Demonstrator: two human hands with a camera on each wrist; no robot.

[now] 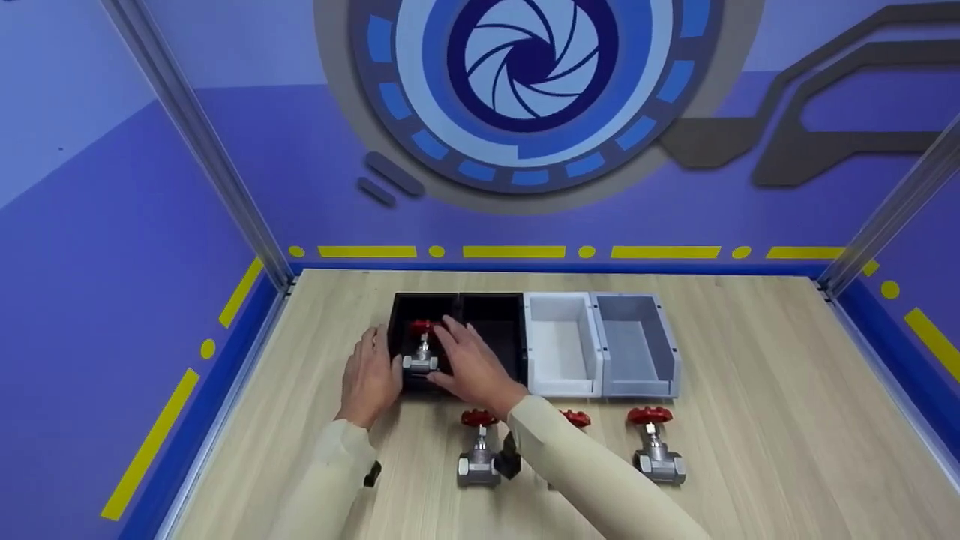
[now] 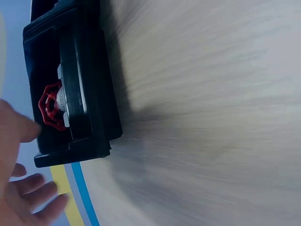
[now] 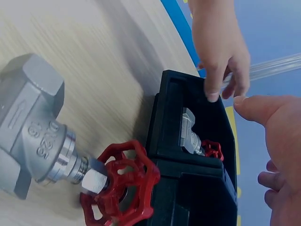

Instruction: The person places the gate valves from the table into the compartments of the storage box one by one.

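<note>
A gate valve [image 1: 421, 364] with a red handwheel lies inside the leftmost black bin [image 3: 165, 113]. My left hand [image 1: 372, 377] is beside that bin's left wall, its fingers extended and its thumb near the front corner. Over the bin's right side is my right hand [image 1: 474, 366], fingers spread and apart from the valve body as seen in the right wrist view. Neither hand grips the valve. In front of the bins stand more valves: one on the left [image 1: 478, 454], one on the right [image 1: 658, 454], and one whose red handwheel [image 1: 576, 418] shows behind my right forearm.
A second black bin [image 1: 491, 298], a white bin [image 1: 564, 386] and a grey bin [image 1: 640, 388] adjoin in a row to the right. They stand on a wooden tabletop [image 1: 765, 420]. Blue-purple printed panels [image 1: 255, 165] and metal posts enclose the table.
</note>
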